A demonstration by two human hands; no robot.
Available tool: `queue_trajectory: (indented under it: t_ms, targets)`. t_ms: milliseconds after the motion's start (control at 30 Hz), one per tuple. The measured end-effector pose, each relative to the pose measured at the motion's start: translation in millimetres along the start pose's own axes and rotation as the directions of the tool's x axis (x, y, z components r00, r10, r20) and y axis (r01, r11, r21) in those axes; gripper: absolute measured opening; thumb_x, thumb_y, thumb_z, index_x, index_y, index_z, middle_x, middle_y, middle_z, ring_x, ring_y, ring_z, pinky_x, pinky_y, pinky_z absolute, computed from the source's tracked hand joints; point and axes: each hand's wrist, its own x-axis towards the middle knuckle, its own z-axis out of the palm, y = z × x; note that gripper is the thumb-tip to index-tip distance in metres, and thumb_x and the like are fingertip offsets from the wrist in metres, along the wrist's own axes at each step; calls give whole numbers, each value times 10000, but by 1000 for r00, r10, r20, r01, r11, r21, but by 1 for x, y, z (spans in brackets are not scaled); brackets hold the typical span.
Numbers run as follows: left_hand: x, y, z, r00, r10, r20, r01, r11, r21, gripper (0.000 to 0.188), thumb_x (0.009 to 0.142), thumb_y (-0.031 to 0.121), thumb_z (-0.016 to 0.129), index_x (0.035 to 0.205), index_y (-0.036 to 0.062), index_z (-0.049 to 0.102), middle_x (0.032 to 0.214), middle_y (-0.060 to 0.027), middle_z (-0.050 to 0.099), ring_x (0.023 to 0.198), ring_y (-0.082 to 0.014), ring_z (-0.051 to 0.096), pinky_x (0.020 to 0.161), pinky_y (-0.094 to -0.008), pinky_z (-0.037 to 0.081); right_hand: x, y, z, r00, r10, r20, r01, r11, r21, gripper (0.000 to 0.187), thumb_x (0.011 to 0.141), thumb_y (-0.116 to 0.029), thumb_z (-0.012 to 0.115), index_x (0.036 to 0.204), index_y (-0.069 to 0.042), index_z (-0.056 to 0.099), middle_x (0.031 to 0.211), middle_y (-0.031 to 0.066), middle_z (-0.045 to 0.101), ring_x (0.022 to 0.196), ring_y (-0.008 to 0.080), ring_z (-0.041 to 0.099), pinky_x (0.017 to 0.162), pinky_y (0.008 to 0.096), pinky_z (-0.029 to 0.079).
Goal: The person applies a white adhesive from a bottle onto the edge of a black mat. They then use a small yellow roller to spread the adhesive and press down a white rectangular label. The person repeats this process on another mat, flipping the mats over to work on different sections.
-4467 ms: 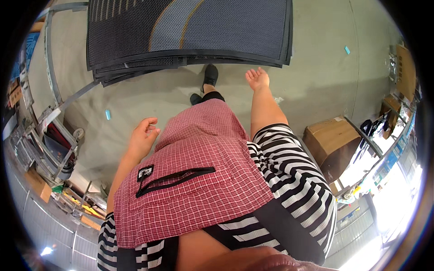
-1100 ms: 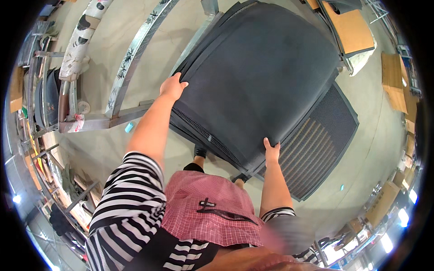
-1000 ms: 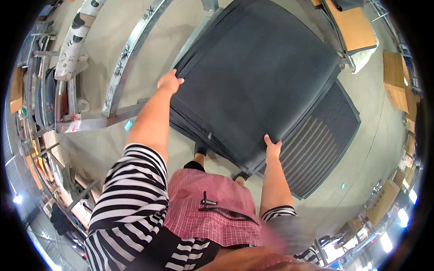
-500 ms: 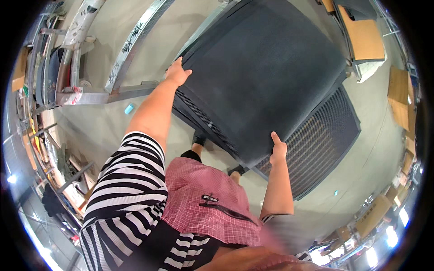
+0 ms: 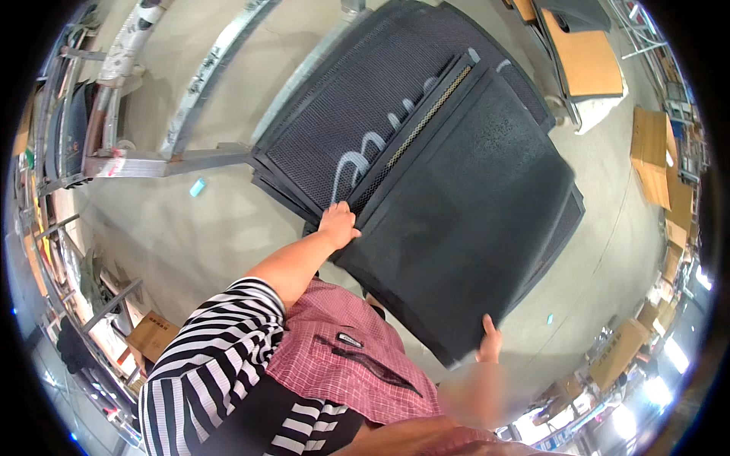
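Note:
A large smooth black mat (image 5: 464,205) lies at a slant before me, its lower end close to my body. My left hand (image 5: 338,226) closes over its left edge. At its near right edge is my right hand (image 5: 490,342), thumb on top and the fingers hidden beneath. Further dark layers show along the mat's upper left side, with a perforated strip (image 5: 407,144) between them. Beneath and beyond lies a stack of dark textured mats (image 5: 312,125), the top one bearing pale grey curved marks (image 5: 353,163).
Metal framework (image 5: 205,148) stands left of the stack. A light blue scrap (image 5: 198,187) lies on the floor (image 5: 228,220). Cardboard boxes (image 5: 650,156) line the right side, and a wood-coloured panel (image 5: 582,57) stands at the far right. Another box (image 5: 152,334) sits at lower left.
Both hands have drawn the black mat toward me and to the right. The textured mat with pale marks beneath it is now uncovered.

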Motion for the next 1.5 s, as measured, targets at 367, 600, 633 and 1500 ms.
queue_trajectory:
  t_ms: [367, 600, 633, 1500]
  targets:
    - [60, 1, 17, 894, -433, -114, 322, 798, -509, 947, 687, 525, 904, 1369, 7, 500, 1357, -219, 607, 1265, -372, 585, 1087, -440, 462, 67, 85, -4, 999, 45, 3, -45, 999, 26, 634, 912, -276, 771, 1417, 22, 530, 1346, 152, 626, 1232, 296, 601, 1084, 425, 455]
    - [43, 32, -16, 994, -33, 107, 86, 838, -539, 829, 768, 458, 856, 1339, -78, 584, 1311, -244, 653, 1215, -373, 628, 1018, -417, 492, 49, 85, -4, 984, -170, -44, 169, 985, -34, 596, 870, -189, 805, 1360, 35, 549, 1255, 140, 665, 1126, 265, 632, 1017, 385, 471]
    - [38, 53, -30, 996, 40, 85, -2, 914, -407, 810, 775, 443, 851, 1330, -85, 588, 1305, -246, 655, 1215, -375, 627, 1012, -417, 491, 33, 75, -3, 979, -197, -59, 195, 980, -43, 595, 856, -194, 814, 1333, 54, 559, 1198, 147, 686, 1078, 263, 648, 977, 376, 493]
    - [-319, 473, -149, 645, 760, 81, -719, 640, -270, 359, 851, 76, 737, 1184, -49, 690, 1068, -87, 732, 949, -187, 673, 898, -331, 514, -446, 99, -303, 763, -305, -570, 384, 923, 21, 706, 846, -364, 771, 1399, 19, 556, 1163, 232, 716, 1060, 323, 707, 953, 395, 544]
